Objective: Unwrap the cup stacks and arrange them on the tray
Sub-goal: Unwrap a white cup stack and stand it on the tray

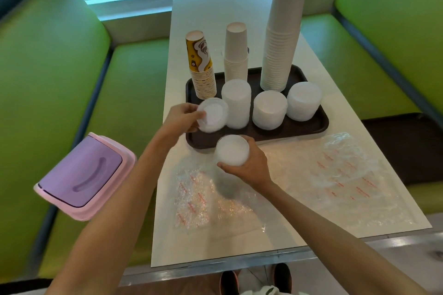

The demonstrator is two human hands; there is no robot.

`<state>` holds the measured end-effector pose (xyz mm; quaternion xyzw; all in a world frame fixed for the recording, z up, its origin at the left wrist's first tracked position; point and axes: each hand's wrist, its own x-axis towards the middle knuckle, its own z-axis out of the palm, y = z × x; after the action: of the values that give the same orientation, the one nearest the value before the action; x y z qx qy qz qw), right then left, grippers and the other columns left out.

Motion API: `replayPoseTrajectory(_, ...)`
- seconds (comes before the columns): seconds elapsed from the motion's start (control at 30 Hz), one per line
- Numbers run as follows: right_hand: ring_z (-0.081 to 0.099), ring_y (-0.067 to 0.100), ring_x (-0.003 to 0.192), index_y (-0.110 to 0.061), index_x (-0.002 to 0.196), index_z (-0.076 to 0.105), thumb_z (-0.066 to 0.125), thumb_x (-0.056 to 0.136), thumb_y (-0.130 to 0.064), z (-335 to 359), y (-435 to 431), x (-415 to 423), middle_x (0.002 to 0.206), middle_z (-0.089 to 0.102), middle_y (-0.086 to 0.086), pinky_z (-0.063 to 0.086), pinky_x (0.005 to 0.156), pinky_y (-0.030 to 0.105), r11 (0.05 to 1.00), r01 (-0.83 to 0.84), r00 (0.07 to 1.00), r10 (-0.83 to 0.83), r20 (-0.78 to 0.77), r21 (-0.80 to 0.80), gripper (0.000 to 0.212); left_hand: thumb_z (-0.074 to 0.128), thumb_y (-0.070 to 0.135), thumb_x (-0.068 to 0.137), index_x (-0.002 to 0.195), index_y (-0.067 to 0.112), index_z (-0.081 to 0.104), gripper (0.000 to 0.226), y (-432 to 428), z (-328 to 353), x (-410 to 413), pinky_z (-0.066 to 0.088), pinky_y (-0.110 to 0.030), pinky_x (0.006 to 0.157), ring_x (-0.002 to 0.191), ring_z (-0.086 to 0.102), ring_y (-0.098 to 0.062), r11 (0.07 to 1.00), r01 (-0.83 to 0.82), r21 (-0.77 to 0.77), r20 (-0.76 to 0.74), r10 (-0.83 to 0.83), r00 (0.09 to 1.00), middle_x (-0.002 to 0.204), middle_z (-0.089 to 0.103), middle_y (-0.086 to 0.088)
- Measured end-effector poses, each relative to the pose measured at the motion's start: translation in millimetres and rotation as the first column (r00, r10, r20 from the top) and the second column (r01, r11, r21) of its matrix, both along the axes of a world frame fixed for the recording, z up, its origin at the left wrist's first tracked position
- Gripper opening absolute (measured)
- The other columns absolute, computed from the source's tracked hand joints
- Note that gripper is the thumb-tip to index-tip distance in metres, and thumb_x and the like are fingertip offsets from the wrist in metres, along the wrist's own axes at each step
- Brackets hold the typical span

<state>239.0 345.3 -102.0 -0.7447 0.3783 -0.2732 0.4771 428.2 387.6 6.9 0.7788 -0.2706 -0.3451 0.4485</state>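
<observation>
Here, our left hand point(182, 118) gripped the first lid stack point(212, 115), fingers curled round its left rim. The stack was tilted over the near-left corner of the tray point(318, 124). Our right hand point(249, 166) clasped the second lid stack point(231, 149), thumb below-left and fingers round its right side. It was held just short of the tray's near edge, above the wrapper point(203, 196).
</observation>
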Motion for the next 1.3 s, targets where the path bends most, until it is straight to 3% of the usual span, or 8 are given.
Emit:
replayPoseTrajectory(0.17, 0.048, 0.004, 0.107, -0.033, 0.124, 0.038, 0.089, 0.058, -0.045, 0, -1, -1, 0.12, 0.047, -0.017, 0.045, 0.087, 0.015, 1.0, -0.015, 1.0, 0.015, -0.005, -0.019, 0.084, 0.062, 0.009, 0.087, 0.093, 0.01, 0.055, 0.009, -27, -37, 33, 0.049, -0.027, 0.056, 0.059, 0.051, -0.017, 0.952, -0.29, 0.098, 0.055, 0.285, 0.957, 0.098, 0.062, -0.017)
replayPoseTrajectory(0.27, 0.049, 0.004, 0.108, -0.034, 0.124, 0.038, 0.088, 0.058, -0.048, -4, 1, 0, 0.12, 0.047, -0.018, 0.045, 0.087, 0.011, 0.998, -0.017, 1.0, 0.017, 0.005, -0.054, 0.084, 0.061, 0.01, 0.085, 0.09, 0.01, 0.056, 0.007, -41, -56, 37, 0.057, -0.037, 0.074, 0.058, 0.053, -0.019, 0.935, -0.317, 0.161, 0.154, 0.293, 0.943, 0.098, 0.062, -0.015)
replayPoseTrajectory(0.47, 0.05, 0.002, 0.108, -0.024, 0.128, 0.045, 0.088, 0.058, -0.048, -8, 0, 1, 0.121, 0.05, -0.016, 0.039, 0.087, 0.001, 0.995, -0.01, 1.0, 0.012, 0.023, -0.098, 0.086, 0.059, 0.013, 0.087, 0.11, 0.007, 0.063, 0.025, -59, -76, 38, 0.052, -0.04, 0.09, 0.098, 0.064, -0.034, 0.934, -0.26, 0.243, 0.284, 0.188, 0.94, 0.114, 0.064, -0.014)
replayPoseTrajectory(0.7, 0.051, -0.001, 0.109, -0.033, 0.126, 0.041, 0.083, 0.057, -0.058, -13, 0, 1, 0.12, 0.05, -0.021, 0.041, 0.089, 0.005, 0.996, 0.0, 1.0, 0.003, 0.025, -0.091, 0.085, 0.054, 0.018, 0.094, 0.115, 0.005, 0.061, 0.026, -63, -89, 37, 0.045, -0.037, 0.087, 0.108, 0.056, -0.033, 0.94, -0.203, 0.275, 0.395, 0.082, 0.915, 0.121, 0.059, -0.016)
replayPoseTrajectory(0.8, 0.052, -0.001, 0.108, -0.033, 0.126, 0.04, 0.084, 0.057, -0.055, -12, 0, 1, 0.12, 0.05, -0.02, 0.04, 0.089, 0.004, 0.995, -0.002, 1.0, 0.005, 0.03, -0.095, 0.084, 0.053, 0.028, 0.096, 0.127, 0.007, 0.054, 0.038, -62, -90, 36, 0.044, -0.039, 0.095, 0.114, 0.053, -0.033, 0.949, -0.169, 0.267, 0.446, 0.034, 0.894, 0.131, 0.049, -0.017)
replayPoseTrajectory(0.93, 0.053, 0.002, 0.109, -0.032, 0.127, 0.04, 0.08, 0.057, -0.062, -14, 0, 2, 0.122, 0.051, -0.019, 0.04, 0.089, 0.003, 0.995, 0.002, 1.0, 0.001, 0.031, -0.103, 0.085, 0.062, 0.043, 0.088, 0.145, 0.015, 0.034, 0.069, -60, -90, 29, 0.036, -0.044, 0.106, 0.134, 0.036, -0.033, 0.961, -0.024, 0.274, 0.461, -0.109, 0.881, 0.148, 0.03, -0.015)
replayPoseTrajectory(1.07, 0.053, 0.002, 0.109, -0.032, 0.127, 0.04, 0.077, 0.057, -0.065, -13, 1, 3, 0.121, 0.051, -0.019, 0.04, 0.089, 0.003, 0.995, -0.005, 1.0, 0.008, 0.03, -0.104, 0.086, 0.077, 0.042, 0.075, 0.149, 0.016, 0.021, 0.097, -61, -94, 25, 0.034, -0.048, 0.109, 0.137, 0.03, -0.034, 0.935, 0.077, 0.345, 0.458, -0.24, 0.856, 0.152, 0.024, -0.014)
replayPoseTrajectory(1.3, 0.052, 0.0, 0.108, -0.032, 0.127, 0.04, 0.084, 0.058, -0.053, -14, 0, 1, 0.121, 0.051, -0.018, 0.039, 0.089, 0.002, 0.995, -0.018, 0.999, 0.022, 0.034, -0.097, 0.084, 0.079, 0.031, 0.075, 0.147, 0.015, 0.022, 0.094, -63, -101, 25, 0.04, -0.047, 0.104, 0.13, 0.04, -0.036, 0.923, 0.066, 0.378, 0.471, -0.253, 0.845, 0.145, 0.032, -0.016)
